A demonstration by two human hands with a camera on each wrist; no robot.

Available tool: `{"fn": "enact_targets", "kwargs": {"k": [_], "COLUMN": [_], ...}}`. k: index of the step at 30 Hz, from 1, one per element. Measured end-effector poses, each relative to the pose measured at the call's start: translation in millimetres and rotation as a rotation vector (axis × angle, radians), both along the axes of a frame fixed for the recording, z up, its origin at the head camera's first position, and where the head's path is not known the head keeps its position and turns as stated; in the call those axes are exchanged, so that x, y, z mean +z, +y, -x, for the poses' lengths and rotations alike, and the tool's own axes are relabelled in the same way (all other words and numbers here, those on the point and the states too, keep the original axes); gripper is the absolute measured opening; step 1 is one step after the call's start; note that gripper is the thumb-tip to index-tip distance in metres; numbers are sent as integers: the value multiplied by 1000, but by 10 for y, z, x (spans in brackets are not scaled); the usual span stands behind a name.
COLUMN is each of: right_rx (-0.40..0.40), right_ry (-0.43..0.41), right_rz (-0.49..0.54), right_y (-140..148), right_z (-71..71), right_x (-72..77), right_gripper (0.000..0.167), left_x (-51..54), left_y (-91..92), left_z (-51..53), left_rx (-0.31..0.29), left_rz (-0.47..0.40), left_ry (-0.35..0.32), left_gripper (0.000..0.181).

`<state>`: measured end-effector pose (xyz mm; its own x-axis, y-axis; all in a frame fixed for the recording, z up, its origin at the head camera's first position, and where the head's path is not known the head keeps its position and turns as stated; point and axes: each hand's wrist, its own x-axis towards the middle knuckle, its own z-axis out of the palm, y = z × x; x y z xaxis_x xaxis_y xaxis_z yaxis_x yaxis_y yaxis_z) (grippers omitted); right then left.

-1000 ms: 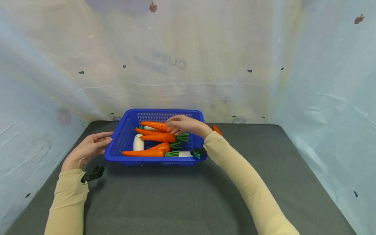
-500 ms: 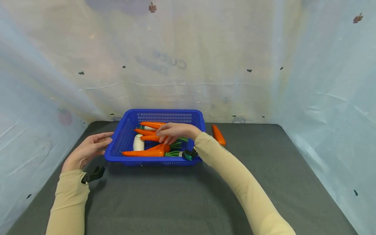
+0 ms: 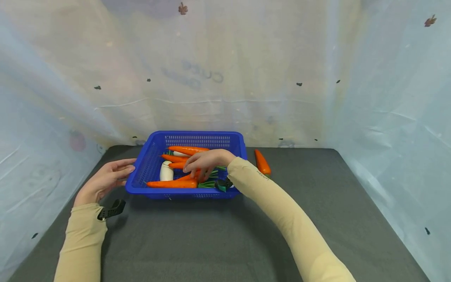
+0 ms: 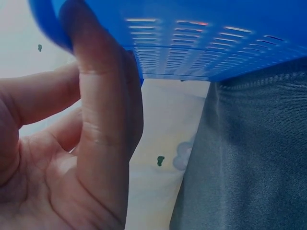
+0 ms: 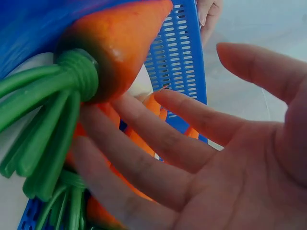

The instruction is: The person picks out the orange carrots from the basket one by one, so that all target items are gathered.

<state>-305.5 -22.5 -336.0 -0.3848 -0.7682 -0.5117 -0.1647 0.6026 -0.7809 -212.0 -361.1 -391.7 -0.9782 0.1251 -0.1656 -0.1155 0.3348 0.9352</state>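
A blue perforated plastic basket (image 3: pixel 197 191) holds several orange carrots with green stems and some white radishes (image 3: pixel 166 171). My left hand (image 3: pixel 105 181) touches the basket's left rim, its fingers mostly straight along the outer wall in the left wrist view. Over the basket's right half, my right hand (image 3: pixel 208 159) reaches in among the carrots. Its fingers are spread and mostly straight in the right wrist view, the tips beside a carrot (image 5: pixel 117 45) at the front, with nothing gripped. The front carrot (image 3: pixel 172 183) lies along the near wall.
One carrot (image 3: pixel 262 162) lies outside the basket, to its right, on the grey cloth-covered table (image 3: pixel 183 239). A pale plastic sheet (image 3: pixel 246 58) hangs behind and on both sides. The basket stands close to the table's far edge.
My right hand has come left and toward the basket's near side, lower among the carrots. The carrot outside the basket is now uncovered. My left hand stays at the rim.
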Motion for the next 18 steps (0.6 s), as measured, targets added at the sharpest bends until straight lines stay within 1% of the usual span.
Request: {"fn": "enact_targets", "kwargs": {"k": [3, 6, 10, 14, 18], "right_rx": [31, 66, 91, 84, 101], "right_ry": [-2, 14, 30, 46, 66], "right_rz": [-35, -66, -97, -124, -135], "right_y": [-17, -13, -9, -9, -13], "right_z": [9, 17, 25, 29, 27], "right_x": [0, 12, 27, 27, 20], "right_gripper": [45, 46, 47, 44, 44], "left_x": [6, 12, 11, 6, 5], "left_y": [0, 2, 3, 1, -2], "left_z": [-2, 3, 5, 7, 6], "left_rx": [-5, -10, -8, -6, -9], "left_rz": [-11, -13, -11, -5, -3], "left_ry": [3, 5, 3, 0, 0], "left_gripper": [70, 70, 70, 70, 69]}}
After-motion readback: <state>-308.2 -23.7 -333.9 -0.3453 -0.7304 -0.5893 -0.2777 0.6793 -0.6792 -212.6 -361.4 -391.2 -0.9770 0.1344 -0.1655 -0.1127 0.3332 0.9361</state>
